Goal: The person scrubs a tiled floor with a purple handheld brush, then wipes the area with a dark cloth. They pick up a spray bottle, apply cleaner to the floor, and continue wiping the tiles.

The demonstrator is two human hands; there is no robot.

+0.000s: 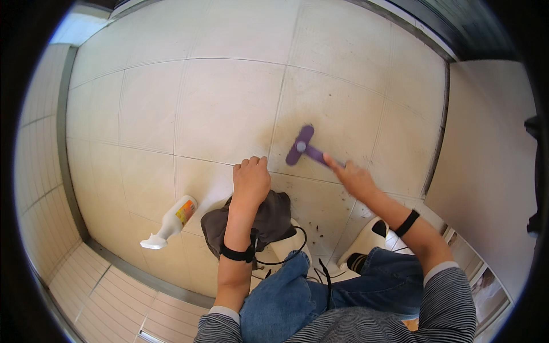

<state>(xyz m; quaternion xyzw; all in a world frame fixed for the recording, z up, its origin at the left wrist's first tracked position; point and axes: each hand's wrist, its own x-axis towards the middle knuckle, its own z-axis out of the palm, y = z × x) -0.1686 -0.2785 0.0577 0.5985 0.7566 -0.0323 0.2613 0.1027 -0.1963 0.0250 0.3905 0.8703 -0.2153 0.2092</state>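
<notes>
My right hand (354, 178) grips the handle of a purple scrub brush (315, 155). Its oblong head rests on or just above the beige floor tiles (223, 103), ahead and to the left of the hand. My left hand (251, 178) has curled fingers, back upward, above the front edge of a dark brown fabric bag or cloth (274, 214). Its palm is hidden, so I cannot tell whether it holds anything. To the left of the fabric stands or leans a white spray bottle (173, 223) with an orange-yellow label.
Dark specks of dirt (319, 231) lie between my cream shoes (362, 242). A black cable (296, 259) loops near my left knee. Tiled wall (107, 287) borders the left, a pale flat panel (484, 141) the right, and a dark metal-framed edge (429, 38) the far right.
</notes>
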